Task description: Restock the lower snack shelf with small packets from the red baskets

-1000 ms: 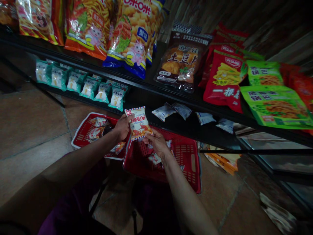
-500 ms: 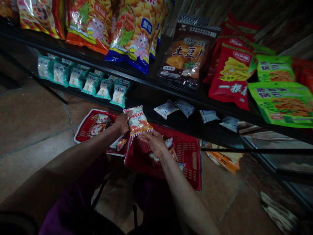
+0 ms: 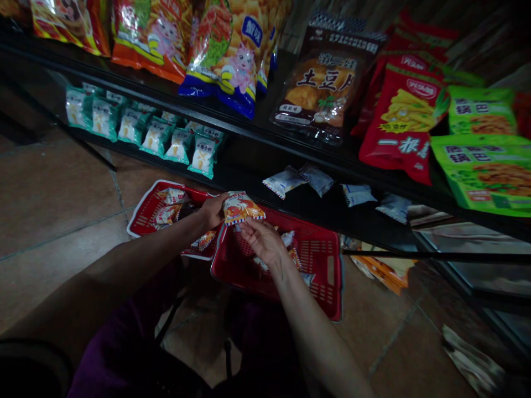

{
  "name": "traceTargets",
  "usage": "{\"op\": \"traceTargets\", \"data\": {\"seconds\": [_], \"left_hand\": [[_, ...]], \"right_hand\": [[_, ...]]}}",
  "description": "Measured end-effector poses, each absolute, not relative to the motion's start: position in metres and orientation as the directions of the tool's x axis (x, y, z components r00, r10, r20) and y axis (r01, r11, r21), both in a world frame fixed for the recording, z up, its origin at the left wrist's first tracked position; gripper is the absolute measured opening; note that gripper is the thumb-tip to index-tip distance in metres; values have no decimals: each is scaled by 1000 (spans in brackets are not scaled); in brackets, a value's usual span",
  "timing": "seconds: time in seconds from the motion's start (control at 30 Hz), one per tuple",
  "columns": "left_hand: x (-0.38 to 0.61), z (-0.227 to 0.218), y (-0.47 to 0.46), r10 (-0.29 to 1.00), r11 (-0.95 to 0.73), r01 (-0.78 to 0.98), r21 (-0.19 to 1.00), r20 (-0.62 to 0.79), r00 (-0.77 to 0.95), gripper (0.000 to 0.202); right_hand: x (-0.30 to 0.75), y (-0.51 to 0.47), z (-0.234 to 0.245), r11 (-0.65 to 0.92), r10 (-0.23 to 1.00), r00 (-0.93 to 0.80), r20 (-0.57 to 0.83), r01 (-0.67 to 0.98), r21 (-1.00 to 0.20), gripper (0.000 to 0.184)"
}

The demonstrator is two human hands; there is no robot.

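A small white and orange snack packet (image 3: 244,207) is held above the gap between two red baskets. My left hand (image 3: 213,210) is closed on its left edge. At its lower edge, my right hand (image 3: 262,239) pinches the packet with bent fingers, palm partly turned up. Beneath my right hand is the larger red shopping basket (image 3: 327,243), with several small packets inside. A second red basket (image 3: 143,215) with a white rim sits to the left, partly covered by my left forearm, and also holds small packets.
Several blue-white packets (image 3: 284,181) lie on the lower black shelf (image 3: 249,179). Teal packets (image 3: 155,135) stand in rows at its left. Large snack bags (image 3: 232,61) line the upper shelf's edge. An orange wrapper (image 3: 381,271) is on the tiled floor beside the larger basket.
The snack packet has tilted, so its face looks foreshortened, and it sits slightly further right. My left hand has shifted right and a little down with it. The baskets have stayed in place.
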State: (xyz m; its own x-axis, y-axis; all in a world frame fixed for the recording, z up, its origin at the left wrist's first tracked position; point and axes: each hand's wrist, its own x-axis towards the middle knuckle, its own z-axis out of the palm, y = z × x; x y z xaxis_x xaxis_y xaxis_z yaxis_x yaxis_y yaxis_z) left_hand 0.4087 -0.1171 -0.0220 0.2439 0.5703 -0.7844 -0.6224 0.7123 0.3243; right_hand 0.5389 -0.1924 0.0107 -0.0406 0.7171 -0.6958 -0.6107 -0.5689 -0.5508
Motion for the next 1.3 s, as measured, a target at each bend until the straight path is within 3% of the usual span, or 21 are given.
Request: {"op": "traceTargets", "data": {"seconds": [0.1,0.2,0.3,0.43,0.53,0.63,0.87,1.17,1.3], "left_hand": [[410,-17,-116,559,734,-583,349,-798,227,10],[408,-13,-114,597,708,-544,449,-793,122,10],[404,-6,-113,656,682,-463,567,-754,43,10],[400,5,-114,774,579,-432,691,-633,23,7],[400,10,-116,803,516,-454,726,-595,-38,20],[399,11,-116,812,528,-438,727,-583,11,24],[398,11,-116,816,565,-456,687,-548,185,21],[402,15,-115,864,478,-472,740,-494,100,15],[395,11,-112,814,513,-566,645,-574,83,12]], "right_hand": [[540,-193,9,-562,740,-29,-672,-575,-594,23],[541,-194,2,-483,826,51,-561,-449,-752,29],[543,-195,-7,-364,906,137,-401,-231,-902,35],[548,-196,-11,-245,953,213,-214,132,-960,34],[552,-199,-9,-147,966,256,-35,432,-890,26],[553,-200,-7,-63,977,202,66,573,-817,23],[553,-202,-7,140,969,41,245,723,-676,26],[554,-205,-7,315,923,-166,347,845,-433,30],[551,-206,-8,352,911,-217,351,852,-388,31]]}}
